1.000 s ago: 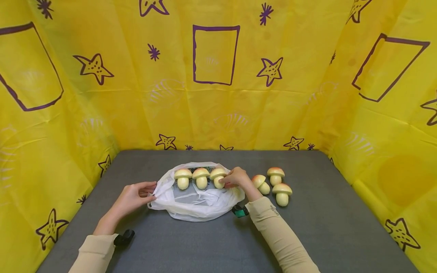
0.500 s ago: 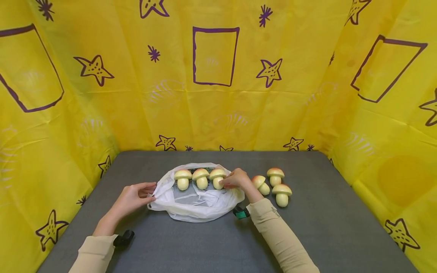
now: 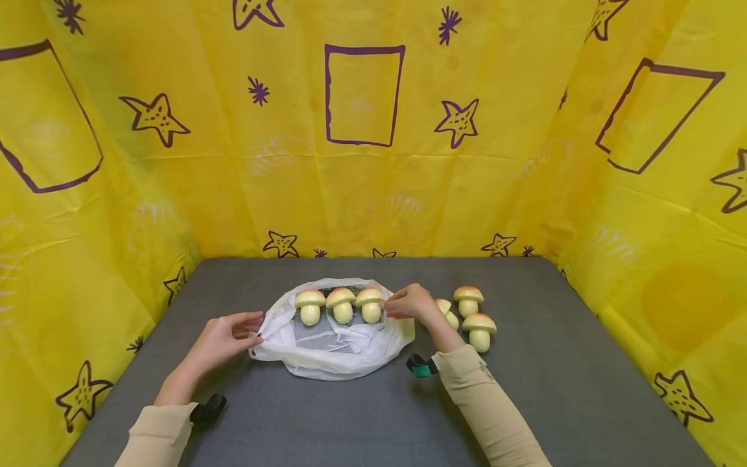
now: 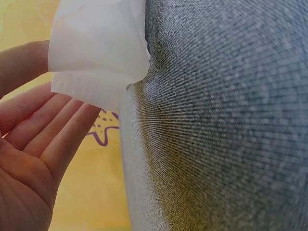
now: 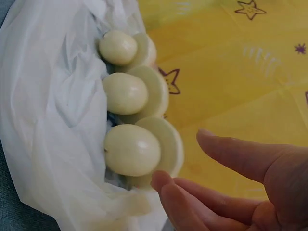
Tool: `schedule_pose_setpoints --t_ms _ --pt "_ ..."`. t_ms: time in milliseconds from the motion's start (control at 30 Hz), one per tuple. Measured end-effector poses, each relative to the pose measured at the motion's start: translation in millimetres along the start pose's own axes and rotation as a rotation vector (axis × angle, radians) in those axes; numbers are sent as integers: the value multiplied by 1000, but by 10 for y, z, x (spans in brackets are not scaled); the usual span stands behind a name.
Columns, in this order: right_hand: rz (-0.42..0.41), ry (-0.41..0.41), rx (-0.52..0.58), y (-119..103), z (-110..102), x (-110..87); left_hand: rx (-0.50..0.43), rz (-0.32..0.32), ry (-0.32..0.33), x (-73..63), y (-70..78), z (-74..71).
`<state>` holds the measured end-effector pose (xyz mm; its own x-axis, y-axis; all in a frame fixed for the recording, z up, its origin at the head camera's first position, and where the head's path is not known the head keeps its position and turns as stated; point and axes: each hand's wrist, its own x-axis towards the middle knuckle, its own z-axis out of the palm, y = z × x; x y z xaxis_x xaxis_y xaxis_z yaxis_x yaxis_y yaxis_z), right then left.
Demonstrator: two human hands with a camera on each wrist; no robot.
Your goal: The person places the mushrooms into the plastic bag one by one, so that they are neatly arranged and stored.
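Head view: a thin white plastic bag (image 3: 327,363) is lying on the grey bench (image 3: 303,421), its mouth spread into a crumpled oval.
Mushrooms in bag: three are sitting in a row within the mouth, toward the far rim: left mushroom (image 3: 310,308), middle mushroom (image 3: 341,308), right mushroom (image 3: 370,308). Red-tinged caps are lying on the far side, pale stems are pointing toward the person.
Left hand (image 3: 224,336): meeting the bag's left rim; thumb and fingers are standing apart behind their tips.
Left wrist view: plastic is covering the fingertips, so cannot tell whether they are pinching the rim.
Right hand (image 3: 413,303): hovering just beside the right mushroom, above the bag's right rim; thumb and fingers are standing apart.
Right wrist view: a clear gap is showing between thumb and fingers; a fingertip is overlapping the right mushroom's edge, contact uncertain.
Mushrooms on bench: three are clustering to the right of the bag. Rear mushroom (image 3: 468,301) is standing just behind front mushroom (image 3: 480,333); tilted mushroom (image 3: 448,316) is showing partly, behind the right wrist.
Sleeves (image 3: 484,402): beige, covering both forearms.
Cloth (image 3: 362,194): yellow with purple stars and outlined shapes, hanging around the bench.
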<state>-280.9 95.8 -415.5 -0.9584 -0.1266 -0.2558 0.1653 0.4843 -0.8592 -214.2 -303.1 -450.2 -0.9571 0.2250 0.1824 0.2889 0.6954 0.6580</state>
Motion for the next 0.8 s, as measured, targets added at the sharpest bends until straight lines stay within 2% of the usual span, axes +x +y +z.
schedule_pose_setpoints --t_ms 400,633,800 --pt "-62 -34 23 -33 -338 -278 4 24 17 5 10 -2" --pt "-90 -44 64 76 -560 -380 4 34 22 25 12 4" --pt "-102 -47 53 164 -688 -421 12 47 24 33 15 11"
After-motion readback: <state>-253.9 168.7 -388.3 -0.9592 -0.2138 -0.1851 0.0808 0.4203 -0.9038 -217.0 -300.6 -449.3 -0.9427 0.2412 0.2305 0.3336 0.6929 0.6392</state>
